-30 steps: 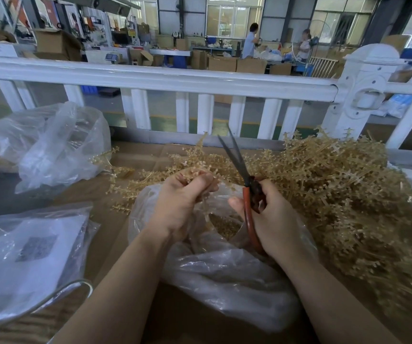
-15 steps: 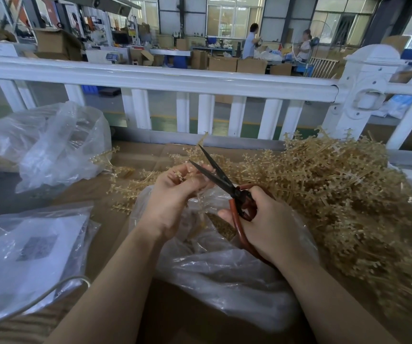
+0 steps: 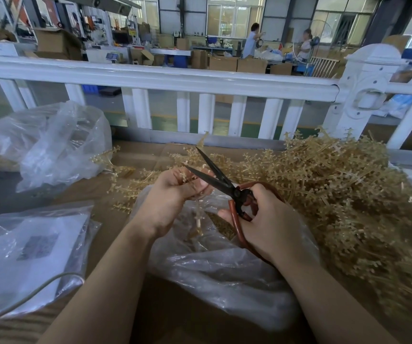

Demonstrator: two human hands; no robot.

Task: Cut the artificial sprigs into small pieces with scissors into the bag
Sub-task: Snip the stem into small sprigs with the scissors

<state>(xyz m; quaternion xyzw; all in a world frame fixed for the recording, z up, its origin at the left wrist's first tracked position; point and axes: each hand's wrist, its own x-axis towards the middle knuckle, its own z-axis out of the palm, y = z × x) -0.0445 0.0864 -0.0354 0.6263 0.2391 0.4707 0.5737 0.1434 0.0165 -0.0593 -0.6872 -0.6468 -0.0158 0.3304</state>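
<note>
Blades swung left and spread since a second ago, and now the scissors (image 3: 221, 181) gape wide at the sprig (image 3: 192, 182). Right hand (image 3: 265, 223) has its grip curled through the red handles; left hand (image 3: 175, 197) pinches the sprig, stem dangling over the open bag (image 3: 224, 269) at the desk's (image 3: 180, 319) near edge. Sprig tips sit between the blades. Big sprig pile (image 3: 336, 194) along the right edge.

sprig pile (image 3: 349, 194): right edge cut off | bag (image 3: 224, 269): contents blurred
</note>
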